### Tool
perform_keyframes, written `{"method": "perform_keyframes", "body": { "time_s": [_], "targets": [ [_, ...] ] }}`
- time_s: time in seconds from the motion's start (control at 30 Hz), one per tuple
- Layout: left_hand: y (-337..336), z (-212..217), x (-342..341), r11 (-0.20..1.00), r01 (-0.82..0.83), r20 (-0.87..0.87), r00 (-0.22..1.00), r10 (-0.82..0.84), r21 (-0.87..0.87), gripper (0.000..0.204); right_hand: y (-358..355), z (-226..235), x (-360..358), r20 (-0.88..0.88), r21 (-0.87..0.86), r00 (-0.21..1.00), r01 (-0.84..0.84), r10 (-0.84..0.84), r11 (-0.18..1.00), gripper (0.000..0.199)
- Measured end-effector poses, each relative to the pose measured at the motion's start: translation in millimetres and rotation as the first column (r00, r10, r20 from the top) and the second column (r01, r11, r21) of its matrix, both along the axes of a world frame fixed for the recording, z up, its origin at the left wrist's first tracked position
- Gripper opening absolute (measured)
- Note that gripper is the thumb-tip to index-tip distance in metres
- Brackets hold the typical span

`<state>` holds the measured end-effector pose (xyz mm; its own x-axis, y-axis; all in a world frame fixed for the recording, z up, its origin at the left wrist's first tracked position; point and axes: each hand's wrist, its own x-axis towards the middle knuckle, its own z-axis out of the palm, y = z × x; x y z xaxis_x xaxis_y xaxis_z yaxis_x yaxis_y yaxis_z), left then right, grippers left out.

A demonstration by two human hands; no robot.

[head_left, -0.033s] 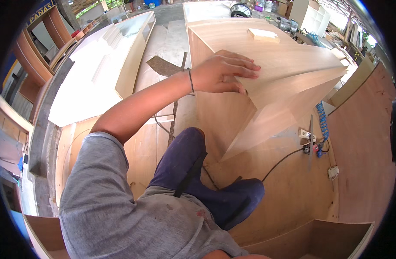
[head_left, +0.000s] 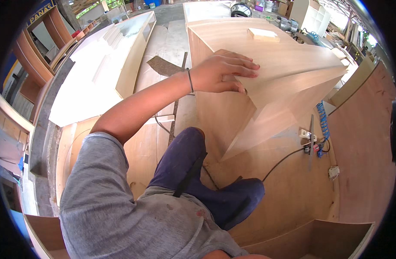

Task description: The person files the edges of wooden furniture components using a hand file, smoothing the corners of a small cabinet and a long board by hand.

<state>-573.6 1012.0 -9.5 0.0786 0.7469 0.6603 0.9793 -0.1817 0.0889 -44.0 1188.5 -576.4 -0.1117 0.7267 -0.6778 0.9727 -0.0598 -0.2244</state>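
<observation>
My left hand lies palm down on the near left corner of a large light-wood cabinet, fingers stretched toward the right and the thumb close to the edge. It grips nothing that I can see. A dark band circles the wrist. The cabinet's smooth top reaches away to the back, and its pale near faces meet in a pointed lower corner beside my knees. On the top, farther back, rests a small pale block. My right hand is out of the picture.
Left stands a long white-topped cabinet. Between the cabinets lie a brown angular scrap and a dark narrow strip. On the right are a power strip, a coiled blue hose and a black cord. An open wooden box sits lower right.
</observation>
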Motion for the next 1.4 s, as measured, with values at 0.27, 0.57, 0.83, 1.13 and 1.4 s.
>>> {"method": "perform_keyframes", "body": {
  "time_s": [0.27,0.57,0.83,1.13,1.4],
  "targets": [
    [24.5,-4.3,1.4,0.967,-0.202,-0.012,0.979,0.202,-0.154,0.05,-81.1,-11.8,55.1,-0.22,0.423,0.942,-0.142,0.254,0.895,0.031],
    [-24.6,-14.8,-5.1,0.949,-0.3,-0.011,0.954,0.3,-0.1,0.043,-101.0,23.4,-9.6,-0.09,0.053,0.994,0.071,-0.066,0.996,0.041],
    [-4.7,-12.2,-20.7,0.974,-0.224,-0.062,0.973,0.221,-0.038,0.053,-66.0,-0.2,-39.6,-0.065,-0.073,0.992,0.103,-0.108,0.992,0.042],
    [-5.3,-34.3,15.6,0.96,-0.205,-0.043,0.975,0.217,0.191,0.044,-7.2,130.4,-67.5,-0.485,-0.175,0.541,0.71,-0.687,0.682,0.047],
    [24.0,-43.0,10.0,0.925,-0.01,0.033,0.999,-0.002,0.381,0.04,114.6,442.5,-122.0,-0.828,0.544,0.365,0.344,0.425,0.765,0.031]
  ]
}}
